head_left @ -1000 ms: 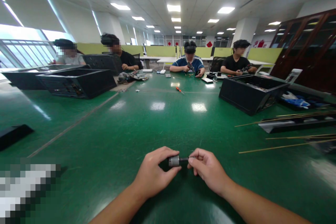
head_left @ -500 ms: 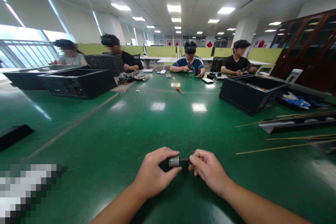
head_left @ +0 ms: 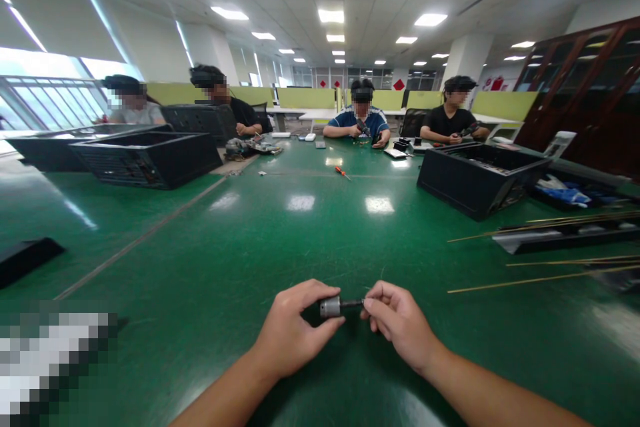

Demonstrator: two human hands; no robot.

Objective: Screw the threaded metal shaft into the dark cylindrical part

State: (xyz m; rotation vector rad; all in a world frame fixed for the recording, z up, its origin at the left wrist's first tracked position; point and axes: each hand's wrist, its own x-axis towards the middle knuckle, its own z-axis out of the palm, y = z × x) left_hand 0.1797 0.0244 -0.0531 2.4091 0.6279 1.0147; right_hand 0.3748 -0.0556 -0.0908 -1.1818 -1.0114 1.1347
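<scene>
A small grey metal cylinder with a thin dark shaft [head_left: 331, 307] lies sideways between my hands, low over the green tabletop. My left hand [head_left: 295, 327] grips the cylinder body between thumb and fingers, the shaft pointing right. At the shaft's far end, my right hand [head_left: 395, 320] is closed in a pinch of thumb and forefinger. Its fingertips cover that end, so I cannot tell whether a separate small part is between them.
Black computer cases stand on the green table [head_left: 280, 240], one at right [head_left: 480, 180], others at left [head_left: 150, 160]. An orange screwdriver [head_left: 342, 172] lies ahead. Thin yellow rods [head_left: 505, 287] stick in from the right. Several people [head_left: 357, 113] sit across the table.
My right hand has shifted slightly to the right, and a little more of the shaft shows between the hands. My left hand keeps its grip on the cylinder almost unmoved.
</scene>
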